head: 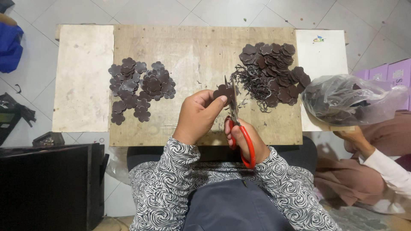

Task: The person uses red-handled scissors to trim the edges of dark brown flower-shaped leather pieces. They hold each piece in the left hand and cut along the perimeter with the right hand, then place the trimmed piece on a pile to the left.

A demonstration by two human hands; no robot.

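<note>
Right hand [243, 137]: fingers closed through the red-handled scissors [240, 130], above the board's [192, 51] near edge.
Left hand [198, 114]: pinching a dark brown flower-shaped piece [223, 91] against the blades.
Left pile: cut flower shapes [139, 89], mid-board.
Far right corner: uncut pieces and trimmings [272, 72].
Right edge: another person's hand [353, 139] under a plastic bag [353, 100].

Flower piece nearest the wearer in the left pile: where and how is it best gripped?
Probably pinch the flower piece by its near petals, coming from the wearer's side: it lies flat at the pile's edge, that rim free of overlapping neighbours.
</note>
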